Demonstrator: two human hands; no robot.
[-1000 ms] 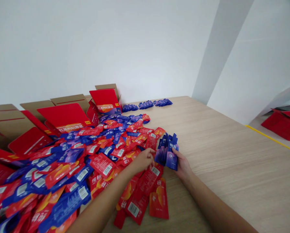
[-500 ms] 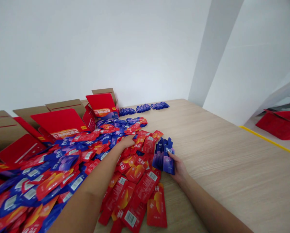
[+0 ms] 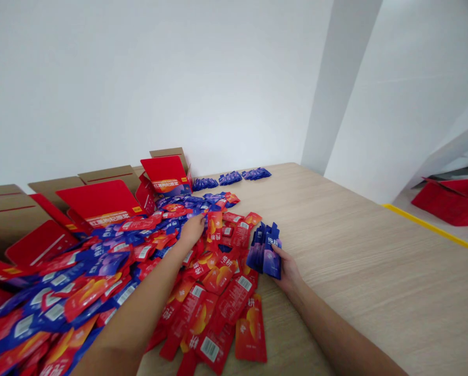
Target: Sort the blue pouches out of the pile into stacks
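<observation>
My right hand (image 3: 289, 270) is closed on a small fan of blue pouches (image 3: 272, 256), its thumb on the front one and their printed tops upward. They are held beside the right edge of a spread of red pouches (image 3: 218, 271). Over the middle of the mixed red and blue heap, my left hand (image 3: 192, 228) reaches in with its fingers curled downward. Its fingertips are hidden, so whatever they grip does not show. A red pouch with an orange print (image 3: 215, 225) lies just right of those fingers.
Open red cartons (image 3: 101, 201) with brown flaps line the wall at the left, and another carton (image 3: 165, 175) stands farther back. Several blue pouches lie in three overlapping rows (image 3: 231, 178) at the table's far edge. A red bag (image 3: 451, 201) is beyond the table (image 3: 367, 271) at right.
My left hand has shifted left and slightly toward me across the heap. A red pouch beside it now shows its orange front. My right hand keeps the blue pouches almost in place.
</observation>
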